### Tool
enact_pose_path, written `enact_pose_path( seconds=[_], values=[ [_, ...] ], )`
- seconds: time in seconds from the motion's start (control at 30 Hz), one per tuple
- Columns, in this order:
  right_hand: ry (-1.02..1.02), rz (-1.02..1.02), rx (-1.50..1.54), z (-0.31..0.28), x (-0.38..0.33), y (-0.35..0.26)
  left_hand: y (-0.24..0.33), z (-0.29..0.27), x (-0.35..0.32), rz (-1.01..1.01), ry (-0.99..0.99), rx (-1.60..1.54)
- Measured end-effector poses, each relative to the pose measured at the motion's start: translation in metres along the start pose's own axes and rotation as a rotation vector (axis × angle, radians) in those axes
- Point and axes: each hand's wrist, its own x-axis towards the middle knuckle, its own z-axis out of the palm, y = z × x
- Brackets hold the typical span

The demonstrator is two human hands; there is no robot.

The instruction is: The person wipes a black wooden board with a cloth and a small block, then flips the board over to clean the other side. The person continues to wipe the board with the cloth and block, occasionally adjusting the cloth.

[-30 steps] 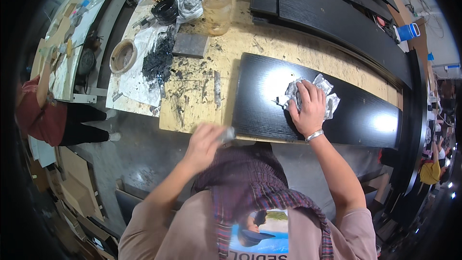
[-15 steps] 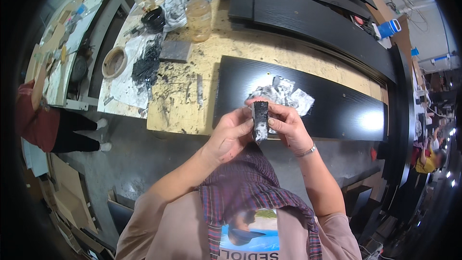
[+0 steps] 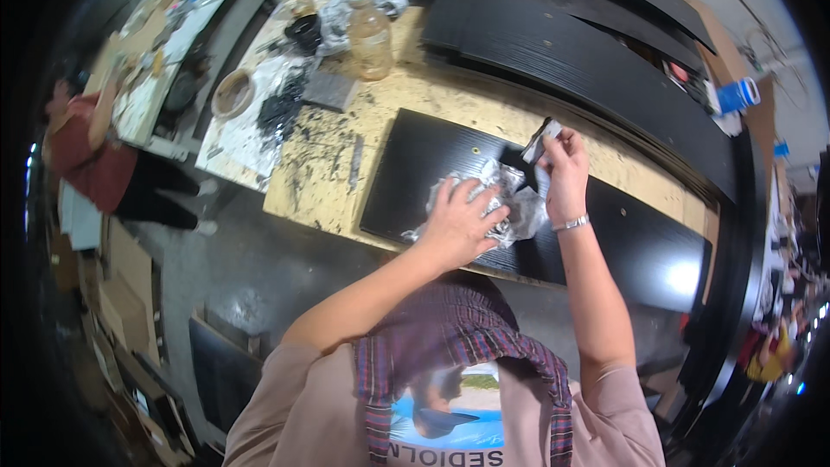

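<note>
Stained workbench point(image 3: 324, 169), rag point(image 3: 525, 214) on board point(image 3: 640, 246), jar point(image 3: 370, 41)

Smooth glossy panel point(image 3: 644, 246), stained wooden tabletop point(image 3: 324, 177)

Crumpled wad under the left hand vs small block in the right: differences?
The crumpled wad is broad and creased; the small block is narrower and straighter-edged. The crumpled wad lies on the black board under the left hand; the small block is held tilted in the right hand. Both show pale and dark areas.

The left hand point(image 3: 462, 220) partly hides crumpled wad point(image 3: 526, 214).
</note>
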Motion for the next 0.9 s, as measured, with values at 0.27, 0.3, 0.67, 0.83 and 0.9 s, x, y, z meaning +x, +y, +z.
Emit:
enact_pose_path(
  seconds=[0.27,0.3,0.67,0.83,0.9],
  values=[
    [0.117,-0.183,-0.699,0.053,0.062,0.060,-0.038,-0.080,-0.096,-0.593,0.351,-0.072],
    [0.152,-0.182,-0.798,0.054,0.059,0.066,-0.042,-0.085,-0.101,-0.595,0.323,-0.024],
    [0.099,-0.255,-0.672,0.050,0.059,0.069,-0.137,-0.050,0.046,-0.694,0.206,-0.159],
    [0.122,-0.251,-0.705,0.051,0.056,0.067,-0.101,-0.050,-0.061,-0.675,0.202,-0.216],
    [0.123,-0.246,-0.704,0.052,0.055,0.065,-0.113,-0.043,-0.058,-0.660,0.171,-0.198]
  ],
)
